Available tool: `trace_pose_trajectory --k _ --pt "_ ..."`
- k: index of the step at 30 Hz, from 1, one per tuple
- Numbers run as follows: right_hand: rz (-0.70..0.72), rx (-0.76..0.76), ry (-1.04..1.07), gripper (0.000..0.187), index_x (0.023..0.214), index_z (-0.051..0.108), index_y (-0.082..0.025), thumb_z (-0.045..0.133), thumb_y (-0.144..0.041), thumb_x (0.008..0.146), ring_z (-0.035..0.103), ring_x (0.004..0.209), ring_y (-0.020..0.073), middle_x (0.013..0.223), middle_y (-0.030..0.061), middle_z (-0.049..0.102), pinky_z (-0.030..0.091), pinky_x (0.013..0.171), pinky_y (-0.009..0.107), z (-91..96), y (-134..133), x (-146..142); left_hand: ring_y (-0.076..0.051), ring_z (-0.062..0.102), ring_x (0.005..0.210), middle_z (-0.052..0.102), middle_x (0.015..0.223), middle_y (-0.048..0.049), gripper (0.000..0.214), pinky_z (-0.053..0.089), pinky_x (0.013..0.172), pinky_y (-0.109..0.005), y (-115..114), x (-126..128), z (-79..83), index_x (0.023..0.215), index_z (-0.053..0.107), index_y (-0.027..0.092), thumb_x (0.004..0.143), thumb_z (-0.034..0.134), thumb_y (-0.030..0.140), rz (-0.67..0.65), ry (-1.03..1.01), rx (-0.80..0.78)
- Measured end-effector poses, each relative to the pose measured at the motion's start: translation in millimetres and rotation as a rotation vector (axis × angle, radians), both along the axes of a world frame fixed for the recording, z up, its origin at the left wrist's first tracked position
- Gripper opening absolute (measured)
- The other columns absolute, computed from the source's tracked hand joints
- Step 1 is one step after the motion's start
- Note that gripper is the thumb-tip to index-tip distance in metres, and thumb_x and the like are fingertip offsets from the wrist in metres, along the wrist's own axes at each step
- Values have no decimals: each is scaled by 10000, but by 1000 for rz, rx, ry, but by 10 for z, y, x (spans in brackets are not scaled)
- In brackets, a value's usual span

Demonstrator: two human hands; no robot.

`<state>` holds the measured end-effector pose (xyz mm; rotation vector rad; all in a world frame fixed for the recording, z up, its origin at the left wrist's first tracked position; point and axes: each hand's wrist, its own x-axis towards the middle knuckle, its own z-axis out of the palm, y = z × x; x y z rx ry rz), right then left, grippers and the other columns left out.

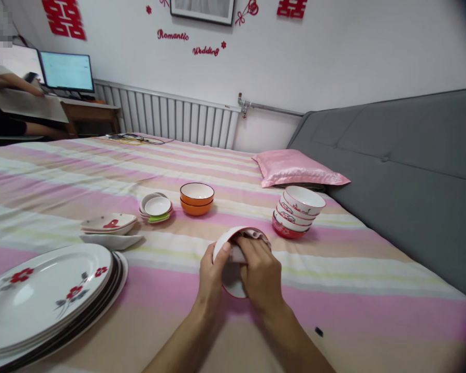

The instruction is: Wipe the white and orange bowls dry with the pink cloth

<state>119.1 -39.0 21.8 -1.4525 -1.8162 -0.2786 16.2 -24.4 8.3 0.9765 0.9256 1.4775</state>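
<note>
A tilted, red-rimmed white bowl (233, 280) was gripped between thumb and fingers by the left hand (213, 267) above the striped bedspread (166, 300). Inside it, a cloth (258, 234) was held under the bent fingers of the right hand (262, 270). Stacked plates (42, 295) were placed leftward; farther off, patterned bowls (297, 213) and orange bowls (196, 202) were nested, with a pink pillow (297, 167) laid beyond.

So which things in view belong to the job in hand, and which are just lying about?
Part of the job:
Red-rimmed bowl, held in the left hand
Cloth, held inside that bowl by the right hand
Probably also the white bowl stack, orange bowls and plates

Apparently just lying about:
Pink pillow
Cables
Small black object
</note>
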Motion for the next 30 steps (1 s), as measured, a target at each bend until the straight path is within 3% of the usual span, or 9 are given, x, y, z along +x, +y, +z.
trace_pose_trajectory --k 6,13,17,23,30 --pt "14 -153 -66 569 1132 581 -189 414 11 627 513 1002 252 1076 99 599 421 845 355 25 6 -14 -207 586 827 646 881 -68 447 440 747 -301 20 -7 -29 945 616 141 745 606 540 -55 6 1" --pt "159 -327 -24 441 1019 615 -190 387 16 703 530 983 217 1026 82 607 417 828 306 125 -47 -40 -226 605 881 657 944 -91 498 461 773 -314 77 -54 -65 1017 599 119 709 663 505 -59 -25 -29" --pt "212 -420 -6 400 976 626 -191 395 -1 711 559 881 202 946 67 630 409 732 277 155 -74 -28 -236 600 916 649 981 -99 515 469 785 -315 90 -83 -82 1045 587 116 679 703 459 -21 18 6" --pt "275 -455 24 340 898 619 -187 420 -29 672 570 859 196 895 60 651 383 741 271 155 -105 -21 -215 595 884 652 951 -79 490 470 775 -298 47 -88 -35 1065 593 123 683 696 412 19 13 61" --pt "359 -488 84 249 727 569 -214 404 -35 675 552 784 158 805 10 650 341 677 232 279 -135 5 -174 577 783 636 881 -47 449 459 681 -262 56 -93 -25 1029 597 123 689 679 404 88 -15 31"
